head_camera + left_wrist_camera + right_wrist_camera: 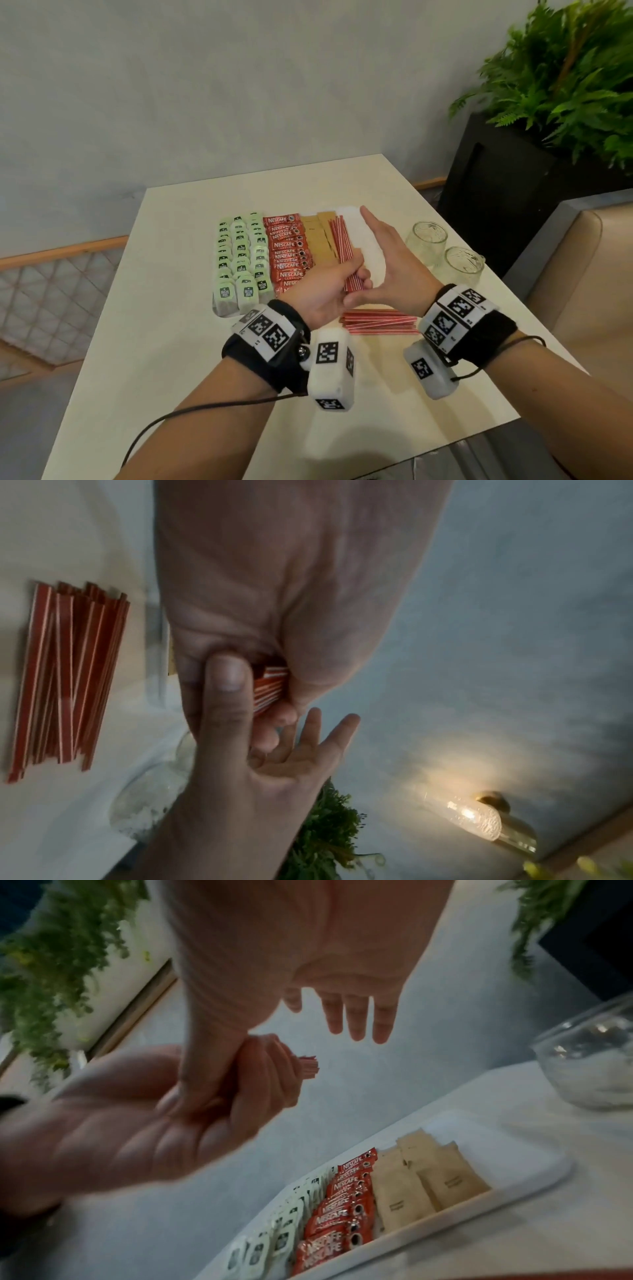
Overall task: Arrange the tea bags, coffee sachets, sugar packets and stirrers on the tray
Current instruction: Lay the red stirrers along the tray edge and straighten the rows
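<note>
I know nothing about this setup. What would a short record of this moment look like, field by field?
Tray: white, on the table
On tray, from the person's left: tea bags, coffee sachets, sugar packets
Left hand: grips a bundle of stirrers over the tray
Right hand: fingers straight, thumb touching the left hand
Loose stirrers: pile on the table, near side of the tray
Glasses: two, right of the tray
Not yet done: stirrers not laid on the tray
</note>
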